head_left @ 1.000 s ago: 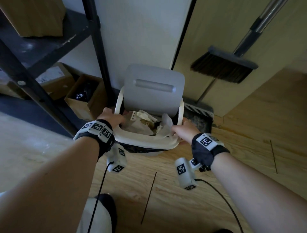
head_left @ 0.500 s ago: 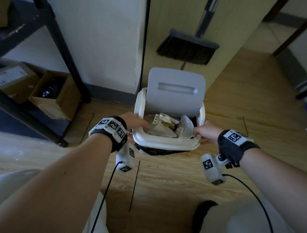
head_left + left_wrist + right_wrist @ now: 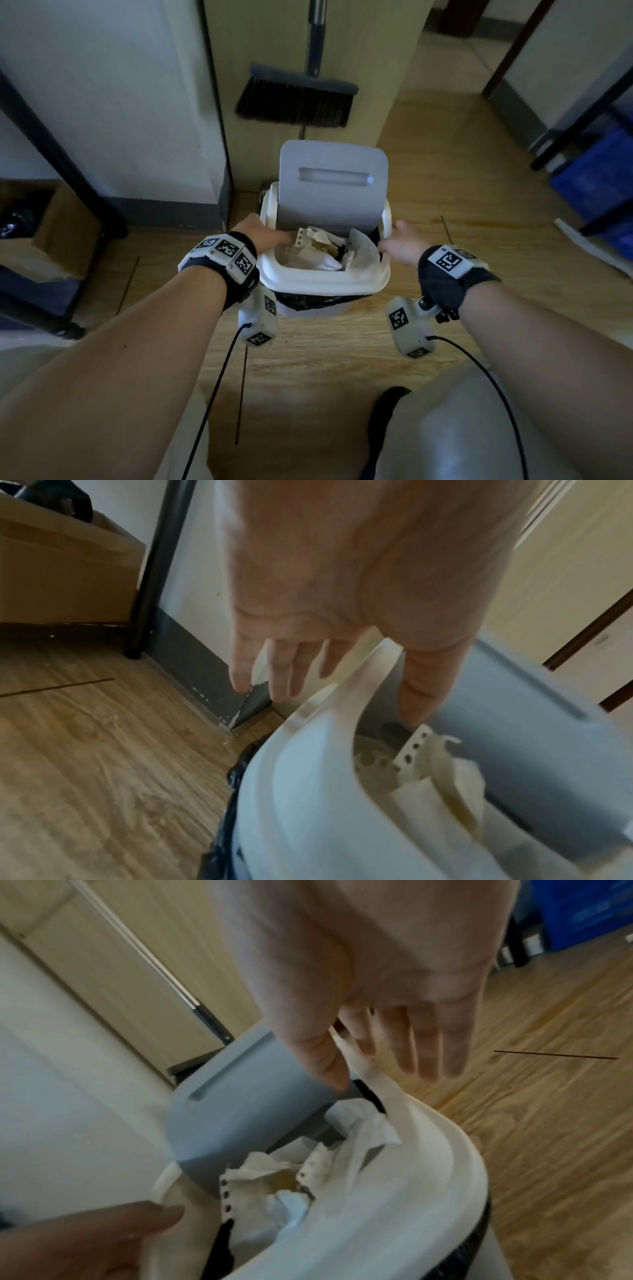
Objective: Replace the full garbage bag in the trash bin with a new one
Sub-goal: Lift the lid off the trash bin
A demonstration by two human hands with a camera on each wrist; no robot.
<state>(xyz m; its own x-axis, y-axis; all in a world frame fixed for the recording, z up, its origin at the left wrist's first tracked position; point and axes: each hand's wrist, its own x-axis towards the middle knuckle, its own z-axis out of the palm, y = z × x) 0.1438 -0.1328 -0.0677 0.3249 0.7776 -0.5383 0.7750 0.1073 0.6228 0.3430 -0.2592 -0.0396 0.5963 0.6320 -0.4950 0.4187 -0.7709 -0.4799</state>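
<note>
Head view, broom (image 3: 297,99) behind lidded trash bin (image 3: 324,281), cardboard box (image 3: 51,233) left, both hands (image 3: 263,233) spread, holding nothing

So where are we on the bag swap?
Early. Done: the grey lid stands open. In hand: left hand and right hand sit with straight fingers at either side of the white rim ring. Left: lift out the black bag, full of paper waste; no new bag in view.

bare forearms; each wrist wears a black strap (image 3: 442,284) with white square-coded marker blocks (image 3: 224,250), a white camera pod (image 3: 409,327) and black cable (image 3: 212,401) beneath.
</note>
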